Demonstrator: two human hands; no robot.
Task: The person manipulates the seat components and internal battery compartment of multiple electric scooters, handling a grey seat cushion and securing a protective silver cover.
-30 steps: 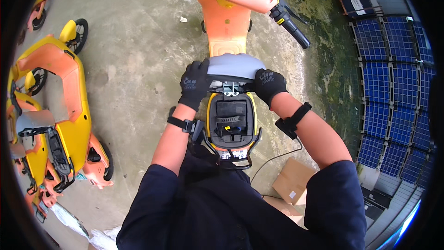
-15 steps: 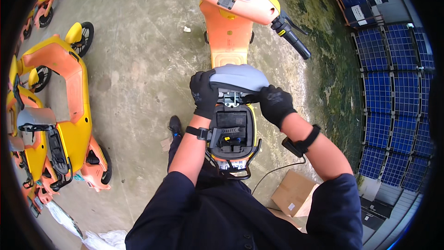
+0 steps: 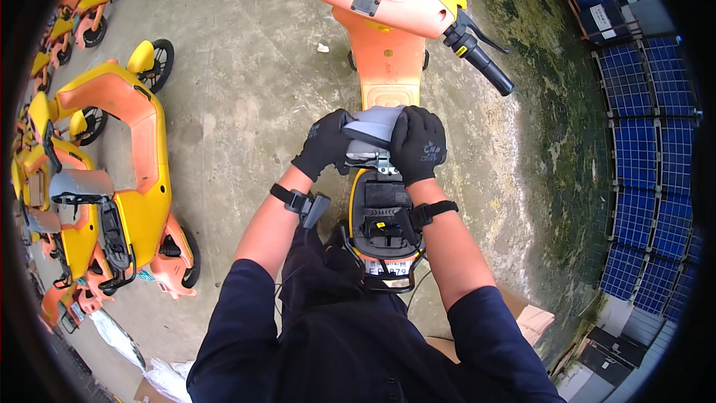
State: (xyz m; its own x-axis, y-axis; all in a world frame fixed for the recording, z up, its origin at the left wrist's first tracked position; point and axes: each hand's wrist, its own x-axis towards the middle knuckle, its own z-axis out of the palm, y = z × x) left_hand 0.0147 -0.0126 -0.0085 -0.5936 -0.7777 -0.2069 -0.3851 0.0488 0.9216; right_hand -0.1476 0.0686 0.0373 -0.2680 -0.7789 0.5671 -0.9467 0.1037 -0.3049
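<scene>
In front of me stands an orange and yellow scooter with its grey seat tilted up and forward. My left hand, in a black glove, is closed round the seat's left edge. Against its right side is my right hand, also black-gloved, with the fingers curled over the seat and partly hidden. A silvery metal hinge bracket shows just below the seat. Behind it lies the uncovered black compartment, which holds dark parts and a small yellow piece.
More orange and yellow scooters stand on the concrete floor to the left. Blue containers in wire cages line the right side. A cardboard box lies low on the right. White plastic sheeting lies at the lower left.
My right hand has moved inward along the seat, closer to my left hand, and now covers its right part. The scooter sits slightly further right in the view.
</scene>
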